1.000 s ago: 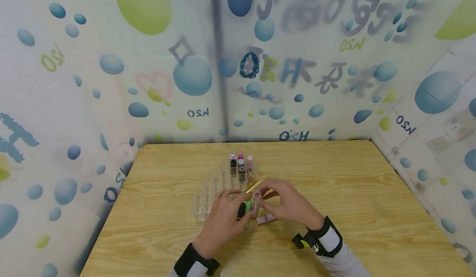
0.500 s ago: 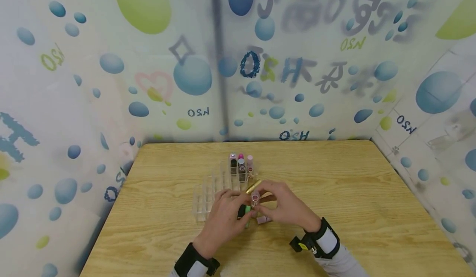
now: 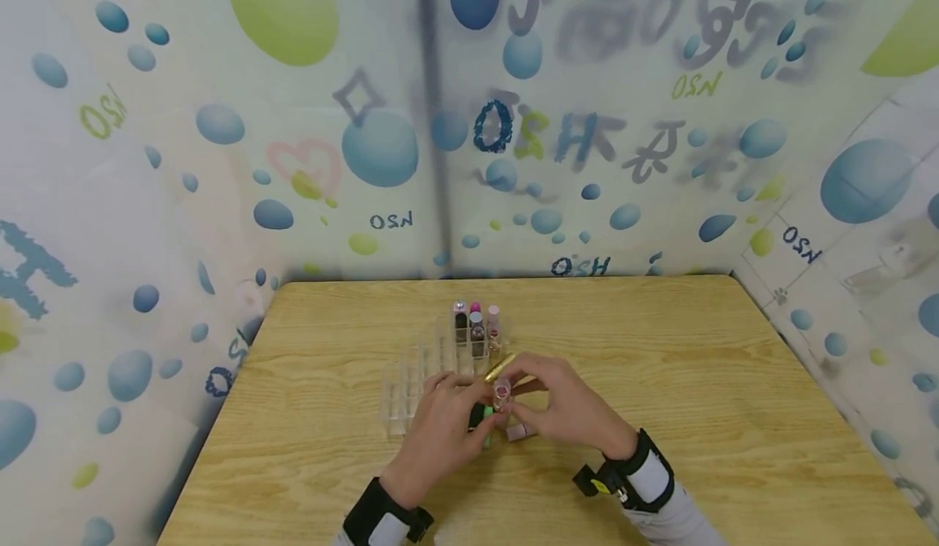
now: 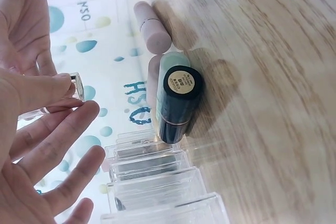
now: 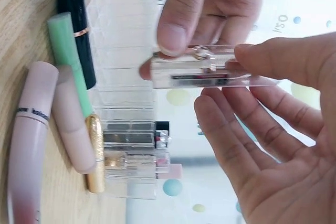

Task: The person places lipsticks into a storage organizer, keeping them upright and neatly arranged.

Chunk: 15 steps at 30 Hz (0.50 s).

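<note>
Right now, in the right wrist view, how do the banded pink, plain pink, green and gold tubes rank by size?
Banded pink tube, though perhaps nearest the camera
Plain pink tube and green tube: too alike to rank
Gold tube, partly hidden

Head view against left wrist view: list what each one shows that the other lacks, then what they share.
Only the head view shows the table's far edge, the pale right sleeve and a magenta top at the far end of the organizer.

Only the left wrist view shows the round gold label on the dark tube's end.

Both show the left hand and right hand holding a clear tube, plus the clear organizer, dark tube, green tube, a pink tube and the patterned wall covering.
</note>
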Tool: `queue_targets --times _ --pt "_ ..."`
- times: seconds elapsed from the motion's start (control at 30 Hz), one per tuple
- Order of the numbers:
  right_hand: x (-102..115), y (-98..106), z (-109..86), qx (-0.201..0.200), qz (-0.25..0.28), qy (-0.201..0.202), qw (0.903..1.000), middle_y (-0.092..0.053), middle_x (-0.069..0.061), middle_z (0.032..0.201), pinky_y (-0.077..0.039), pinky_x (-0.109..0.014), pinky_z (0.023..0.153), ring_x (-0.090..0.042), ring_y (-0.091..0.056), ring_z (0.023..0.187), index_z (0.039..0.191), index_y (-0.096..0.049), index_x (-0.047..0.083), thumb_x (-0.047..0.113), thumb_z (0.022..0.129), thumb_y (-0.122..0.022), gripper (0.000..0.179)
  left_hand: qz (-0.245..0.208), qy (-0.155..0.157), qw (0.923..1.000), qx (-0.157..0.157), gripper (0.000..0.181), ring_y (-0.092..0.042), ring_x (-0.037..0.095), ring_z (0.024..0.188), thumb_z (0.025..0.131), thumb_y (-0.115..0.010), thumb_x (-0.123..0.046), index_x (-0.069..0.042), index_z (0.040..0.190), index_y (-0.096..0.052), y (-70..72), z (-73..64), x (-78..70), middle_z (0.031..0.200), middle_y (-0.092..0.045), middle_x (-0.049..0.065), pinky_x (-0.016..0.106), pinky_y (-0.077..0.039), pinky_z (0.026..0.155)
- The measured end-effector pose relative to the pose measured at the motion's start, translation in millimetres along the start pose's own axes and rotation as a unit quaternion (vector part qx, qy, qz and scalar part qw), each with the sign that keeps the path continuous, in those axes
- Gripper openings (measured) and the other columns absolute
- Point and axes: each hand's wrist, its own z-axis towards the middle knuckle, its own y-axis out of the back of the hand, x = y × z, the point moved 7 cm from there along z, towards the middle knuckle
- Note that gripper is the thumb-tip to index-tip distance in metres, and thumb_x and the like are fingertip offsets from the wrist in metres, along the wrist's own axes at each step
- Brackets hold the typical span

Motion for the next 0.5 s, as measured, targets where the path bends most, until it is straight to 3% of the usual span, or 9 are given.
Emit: queue_targets --times 0.27,0.5 --pt "13.2 4.8 -0.6 -0.014 -0.018 0.060 0.9979 -0.071 0.004 0.115 -0.063 -0.040 0.084 -0.012 -0.070 0.106 0.116 -0.071 0.014 0.008 0.093 -0.074 0.025 0.005 0.001 0.9999 0.016 0.018 -0.068 0.019 0.107 0.089 -0.080 -0.034 -0.023 0.102 -0.074 -0.1 -2.6 -0.3 0.093 -0.076 -0.009 0.056 -0.043 0.107" --pt "17.7 11.0 -1.1 -0.027 -0.035 0.074 0.9962 -0.072 0.001 0.112 -0.063 -0.035 0.080 -0.014 -0.071 0.101 0.115 -0.072 0.015 0.008 0.094 -0.073 0.022 0.009 0.001 0.9999 0.007 0.024 -0.067 0.022 0.110 0.088 -0.081 -0.033 -0.021 0.108 -0.076 1.7 -1.1 2.9 0.102 -0.077 -0.006 0.055 -0.047 0.102"
